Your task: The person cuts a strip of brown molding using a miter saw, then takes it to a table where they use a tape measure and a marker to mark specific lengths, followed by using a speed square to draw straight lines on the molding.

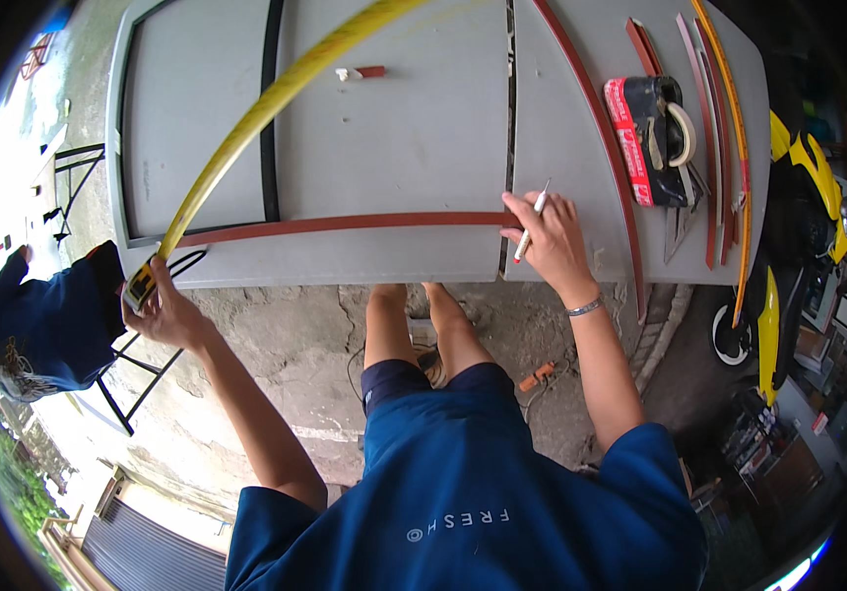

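At the table's near left corner my left hand (175, 317) is closed around a yellow and black tape measure (140, 286). Its pulled-out yellow blade (258, 120) rises and arcs up and rightward over the grey tabletop (394, 128), leaving the picture at the top. My right hand (558, 251) pinches a white pen (530, 229) with a red end, its thin tip directed away from me. That hand hovers over or rests by the right end of a long reddish-brown metal bar (364, 226), which lies along the table's near side. Whether it touches the bar I cannot tell.
A black case (652, 138) with red tape and a tape roll (682, 135) sits at right among reddish-brown bars (586, 108). A black frame (268, 98) lies at left. Beyond are a person (44, 320), a yellow motorcycle (815, 177) and an orange tool (539, 376) on the floor.
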Tool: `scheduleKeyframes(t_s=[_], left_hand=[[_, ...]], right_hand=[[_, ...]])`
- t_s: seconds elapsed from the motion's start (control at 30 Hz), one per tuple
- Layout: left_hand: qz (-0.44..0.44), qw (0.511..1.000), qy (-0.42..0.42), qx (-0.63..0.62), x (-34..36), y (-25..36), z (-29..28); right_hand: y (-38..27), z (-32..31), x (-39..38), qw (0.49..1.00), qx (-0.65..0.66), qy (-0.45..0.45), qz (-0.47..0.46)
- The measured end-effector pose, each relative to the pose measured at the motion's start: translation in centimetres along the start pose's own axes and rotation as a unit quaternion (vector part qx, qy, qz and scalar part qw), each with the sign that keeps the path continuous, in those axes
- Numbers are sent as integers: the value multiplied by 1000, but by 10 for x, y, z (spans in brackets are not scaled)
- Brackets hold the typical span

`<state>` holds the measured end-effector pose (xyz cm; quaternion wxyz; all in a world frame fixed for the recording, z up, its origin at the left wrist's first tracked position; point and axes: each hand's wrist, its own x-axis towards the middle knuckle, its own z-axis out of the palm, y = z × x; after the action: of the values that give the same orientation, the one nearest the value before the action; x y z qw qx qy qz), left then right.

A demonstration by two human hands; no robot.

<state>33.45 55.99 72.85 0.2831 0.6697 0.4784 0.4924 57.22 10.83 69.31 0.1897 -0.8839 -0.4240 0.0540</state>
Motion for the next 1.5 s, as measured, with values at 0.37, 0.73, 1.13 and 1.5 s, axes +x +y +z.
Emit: scheduleKeyframes(t_s=[0.37, 0.73, 1.13, 1.5], left_hand=[[-213, 968, 134, 28, 7, -41, -113], [-270, 960, 56, 48, -52, -50, -107], [-258, 961, 58, 79, -46, -69, -131], [-295, 955, 18, 26, -58, -54, -102]], right_hand=[[-62, 33, 23, 967, 221, 55, 110], [-205, 121, 68, 927, 233, 186, 228], [2, 27, -9, 904, -122, 252, 323], [78, -21, 14, 946, -189, 141, 221]])
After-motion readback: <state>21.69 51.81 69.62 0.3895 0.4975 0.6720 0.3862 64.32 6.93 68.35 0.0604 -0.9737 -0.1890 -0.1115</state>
